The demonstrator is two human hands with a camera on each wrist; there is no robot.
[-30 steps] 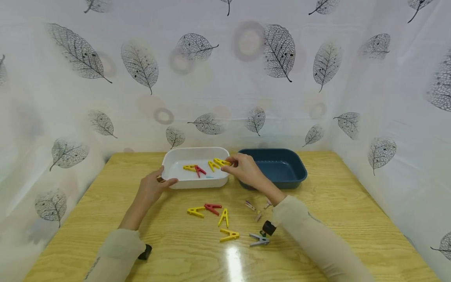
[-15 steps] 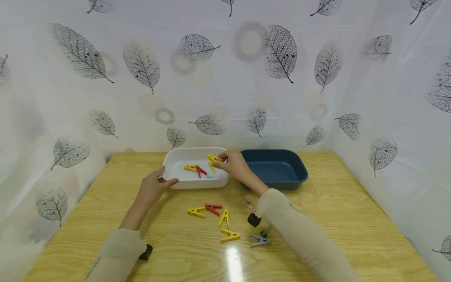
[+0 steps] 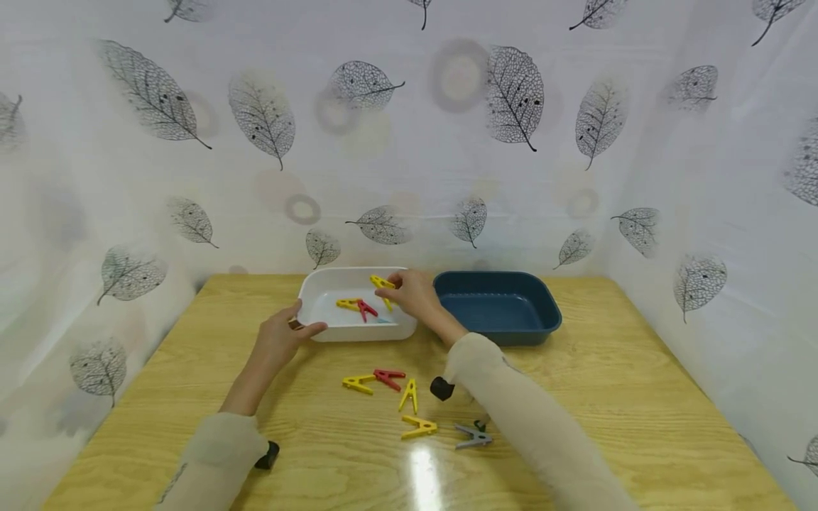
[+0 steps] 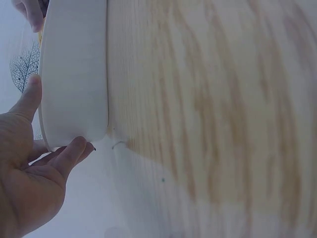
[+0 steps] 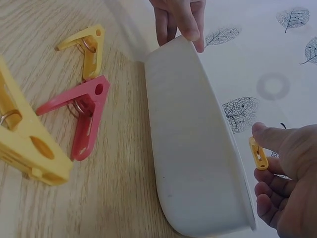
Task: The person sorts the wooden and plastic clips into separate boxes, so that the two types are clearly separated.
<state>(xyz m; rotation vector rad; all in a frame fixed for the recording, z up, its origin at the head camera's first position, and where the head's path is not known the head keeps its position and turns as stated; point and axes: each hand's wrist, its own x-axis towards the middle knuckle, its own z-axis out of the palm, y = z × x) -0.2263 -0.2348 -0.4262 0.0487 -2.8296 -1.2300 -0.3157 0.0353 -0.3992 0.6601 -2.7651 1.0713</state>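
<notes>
My right hand (image 3: pixel 418 294) pinches a yellow clothespin (image 3: pixel 381 282) between thumb and fingers, over the right part of a white tray (image 3: pixel 358 333). In the right wrist view the same yellow clothespin (image 5: pixel 258 152) shows just beyond the rim. At the tray's left end my left hand (image 3: pixel 280 339) grips the corner; the left wrist view shows its thumb on the rim and fingers curled around the end wall. Inside the tray lie a yellow clothespin (image 3: pixel 347 304), a red clothespin (image 3: pixel 366 311) and a small light blue piece (image 3: pixel 383 320), with another yellow one partly behind the right fingers.
A dark blue tray (image 3: pixel 552 328) stands to the right of the white one. On the wooden table (image 3: pixel 307 454) in front lie a red clothespin (image 3: pixel 388 378), several yellow clothespins (image 3: pixel 419 427) and a grey clothespin (image 3: pixel 473 436). A leaf-patterned curtain (image 3: pixel 409 163) hangs behind.
My right hand has carried the yellow clothespin leftward, from the white tray's right rim to farther over its inside. The forearm now covers small clothespins on the table. My left hand keeps its hold.
</notes>
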